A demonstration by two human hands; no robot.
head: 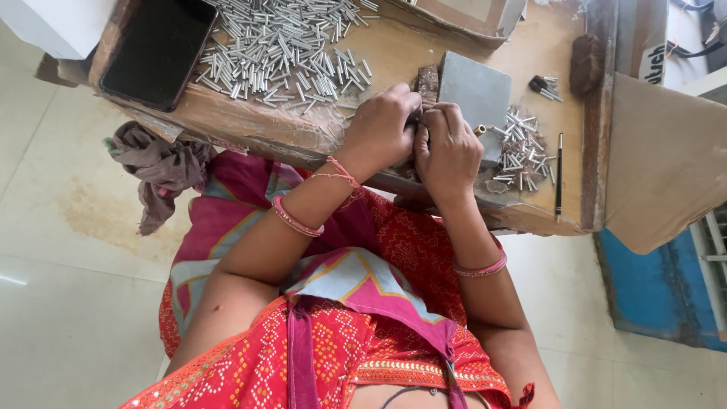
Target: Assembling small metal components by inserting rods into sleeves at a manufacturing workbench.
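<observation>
We see our left hand and right hand pressed together at the near edge of the wooden bench, fingers curled tight; what they pinch is hidden. A small tube end shows just beside the right fingers, against the grey block. Beyond lie loose metal tubes.

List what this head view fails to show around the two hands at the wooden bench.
- Whatever the left hand and right hand pinch: hidden by the fingers.
- Small brown block beyond the knuckles: mostly covered by both hands.
- Large heap of short silver metal tubes: cut off by the top edge.
- Thin dark pen-like rod: too small to identify.
</observation>
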